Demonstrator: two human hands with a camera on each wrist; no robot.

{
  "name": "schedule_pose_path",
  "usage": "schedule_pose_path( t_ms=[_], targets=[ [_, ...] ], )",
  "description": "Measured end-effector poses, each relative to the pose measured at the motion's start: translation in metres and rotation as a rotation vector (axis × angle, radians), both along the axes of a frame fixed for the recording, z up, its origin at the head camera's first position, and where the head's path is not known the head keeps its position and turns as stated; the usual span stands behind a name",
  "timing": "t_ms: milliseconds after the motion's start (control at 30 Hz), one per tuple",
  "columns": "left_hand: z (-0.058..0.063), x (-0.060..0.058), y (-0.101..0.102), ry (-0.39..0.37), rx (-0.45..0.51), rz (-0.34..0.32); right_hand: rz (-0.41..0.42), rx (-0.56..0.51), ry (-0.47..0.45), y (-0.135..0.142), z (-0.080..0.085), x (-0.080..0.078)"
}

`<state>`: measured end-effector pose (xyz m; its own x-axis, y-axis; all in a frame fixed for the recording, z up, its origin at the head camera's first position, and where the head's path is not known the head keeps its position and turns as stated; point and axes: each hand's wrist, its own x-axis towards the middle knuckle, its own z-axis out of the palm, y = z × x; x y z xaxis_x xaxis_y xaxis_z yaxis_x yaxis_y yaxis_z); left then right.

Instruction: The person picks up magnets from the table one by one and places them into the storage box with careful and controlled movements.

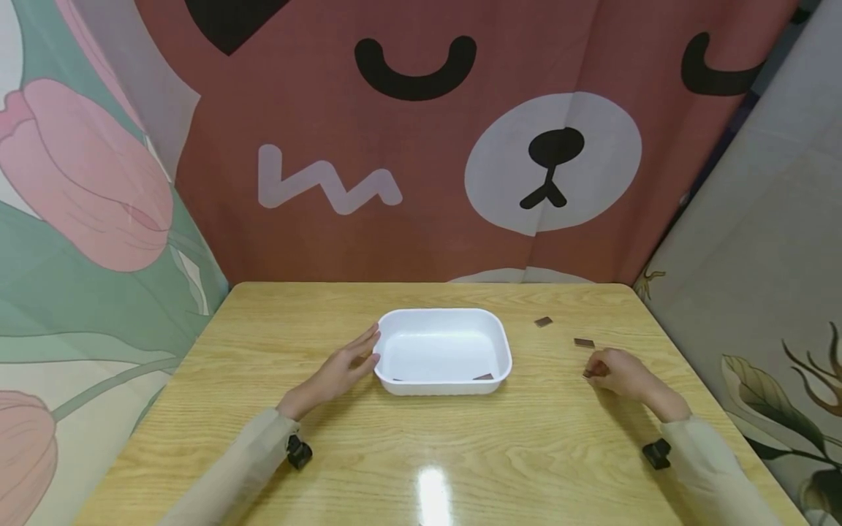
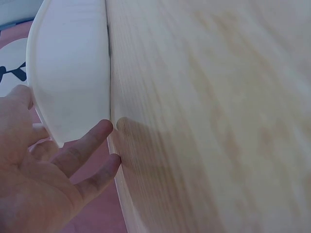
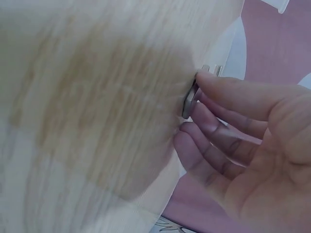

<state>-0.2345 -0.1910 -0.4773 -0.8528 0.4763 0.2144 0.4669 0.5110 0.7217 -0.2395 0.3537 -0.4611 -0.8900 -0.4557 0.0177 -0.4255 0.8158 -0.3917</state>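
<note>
A white rectangular tray (image 1: 442, 389) stands in the middle of the table. My left hand (image 1: 345, 369) touches its left end with fingers fairly straight; in the left wrist view the thumb meets the rim. Over on the right, my right hand (image 1: 618, 374) pinches a small dark flat piece (image 3: 190, 101) between thumb and fingertips, close to the tabletop. Just beyond that hand lies a small brown rectangular piece (image 1: 584, 342), and farther back is another brown piece (image 1: 543, 321). Inside the tray, a brown piece (image 1: 483, 377) shows partly above the front rim.
The wooden table (image 1: 368, 453) has a bright light reflection near its front. Behind it hangs a reddish curtain (image 1: 316, 248) with a bear print. Floral curtains (image 1: 92, 307) close off both sides. A small black device (image 1: 299, 452) sits at each wrist.
</note>
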Motion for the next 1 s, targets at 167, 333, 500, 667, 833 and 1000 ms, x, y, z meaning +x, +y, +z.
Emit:
schedule_pose_path(
  t_ms=[167, 333, 500, 667, 833, 1000],
  targets=[
    [0.0012, 0.0010, 0.0000, -0.006, -0.003, 0.004, -0.039, -0.017, -0.052, 0.0004, 0.0019, 0.0009],
    [0.0016, 0.0012, -0.0002, -0.005, -0.011, 0.007, -0.058, -0.023, -0.065, 0.0003, 0.0007, 0.0006],
    [0.0016, 0.0009, -0.0006, -0.003, -0.021, 0.011, -0.069, -0.029, -0.054, 0.0011, -0.0029, 0.0001],
    [0.0019, 0.0010, -0.0004, -0.006, -0.019, 0.005, -0.084, -0.040, -0.057, 0.0005, -0.0025, 0.0008],
    [0.0012, 0.0000, 0.0003, -0.010, 0.010, -0.006, -0.126, -0.052, -0.092, -0.0038, 0.0022, 0.0043],
    [-0.0001, -0.0005, 0.0002, -0.009, 0.022, -0.009, -0.136, -0.058, -0.090, -0.0053, 0.0028, 0.0049]
  ],
)
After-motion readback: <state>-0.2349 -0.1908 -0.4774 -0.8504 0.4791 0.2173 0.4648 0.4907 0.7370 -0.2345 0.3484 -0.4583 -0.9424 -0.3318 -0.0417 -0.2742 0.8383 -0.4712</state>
